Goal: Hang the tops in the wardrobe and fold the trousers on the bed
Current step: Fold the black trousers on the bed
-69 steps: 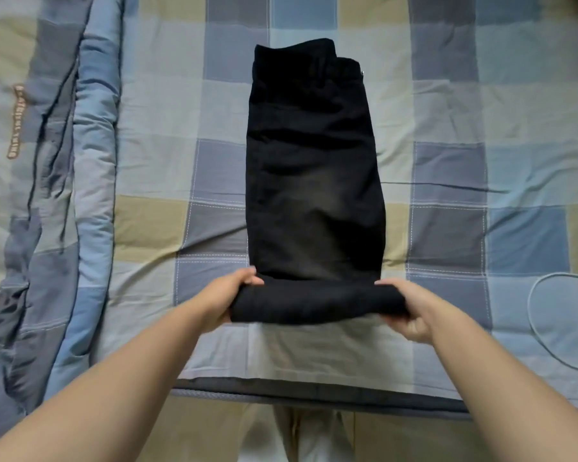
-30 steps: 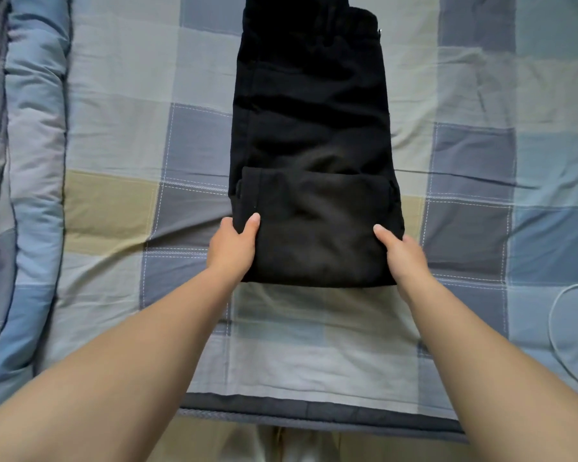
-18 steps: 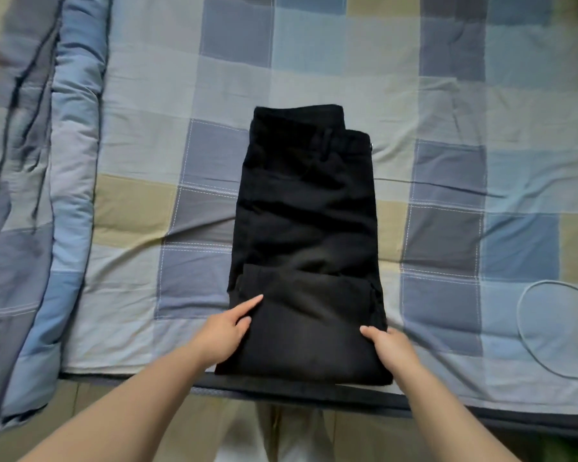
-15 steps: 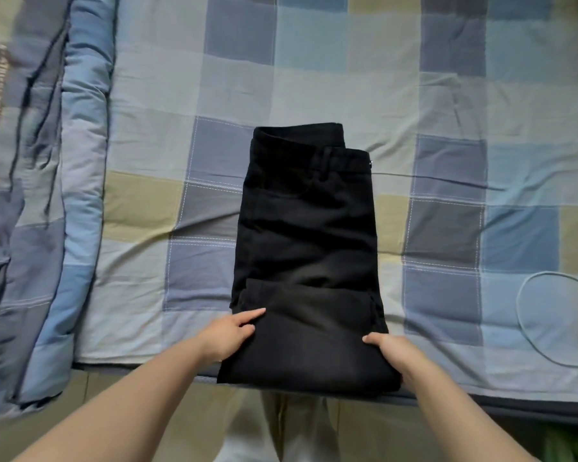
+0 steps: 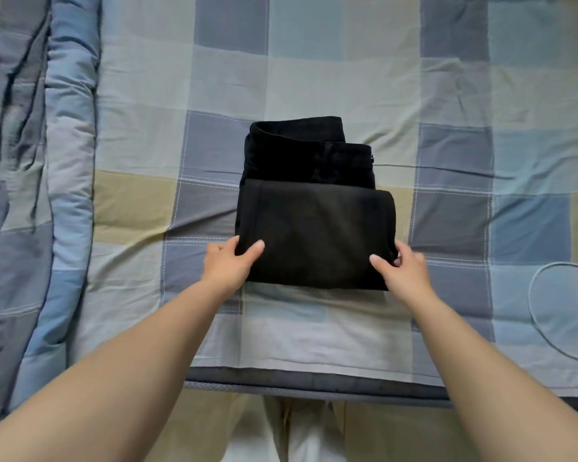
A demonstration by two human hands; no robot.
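Trousers (image 5: 314, 228), black and folded into a thick rectangle, lie between your two hands on the checked bedsheet (image 5: 314, 78). Your left hand (image 5: 229, 265) grips the near-left corner of the folded bundle: the thumb lies on top of the cloth and the fingers curl round its left edge. Your right hand (image 5: 402, 270) holds the near-right corner in much the same way, thumb on the top layer and fingers wrapped over the right edge. Beyond both grips, the top layer ends in a straight fold line, and past that line the waistband (image 5: 297, 148) sticks out at the far end, with a small metal button at its right corner. The near edge of the bundle runs straight from one hand to the other, and just behind your wrists the sheet is pale and flat down to the dark mattress edge (image 5: 314, 383). Well out to the left of your left hand, a rolled blue and grey quilt (image 5: 57, 195) runs along the bed. Out to the right of your right hand, a thin pale cable (image 5: 534, 305) loops on the sheet.
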